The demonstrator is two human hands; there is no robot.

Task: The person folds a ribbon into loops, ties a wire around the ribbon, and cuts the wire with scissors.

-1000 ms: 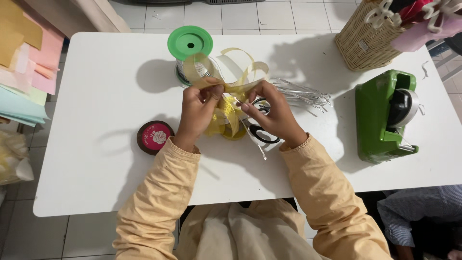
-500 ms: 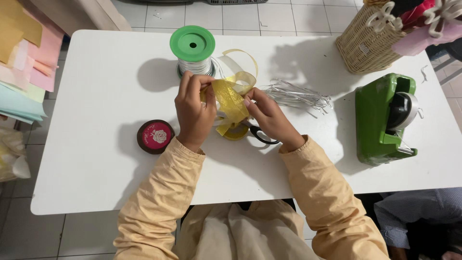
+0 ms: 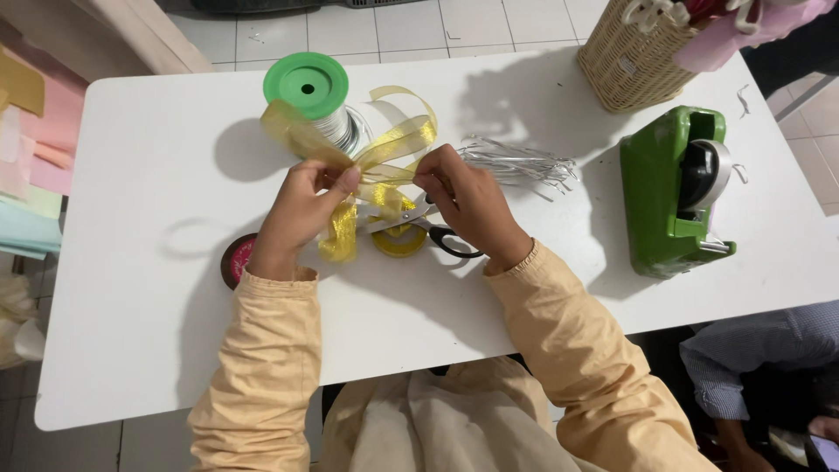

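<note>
Both my hands hold a sheer gold ribbon (image 3: 384,149) above the white table (image 3: 131,288). My left hand (image 3: 301,210) pinches the ribbon's crossing, with one tail hanging down by its fingers and another end stretching up left. My right hand (image 3: 468,205) pinches the ribbon from the right, where a loop arches up. Under the hands lie black-handled scissors (image 3: 441,236) and a small yellow ribbon roll (image 3: 398,243).
A green-capped spool (image 3: 308,87) of silvery wire stands behind the hands. Cut silver wires (image 3: 520,162) lie to the right. A green tape dispenser (image 3: 677,188), a wicker basket (image 3: 629,57) and a small round red roll (image 3: 236,258) stand around. Another person's sleeve (image 3: 760,350) shows at lower right.
The hands have drawn slightly apart and lowered toward me, pulling the ribbon out into a loop and tails. The scissors and yellow roll, covered before, now show beneath.
</note>
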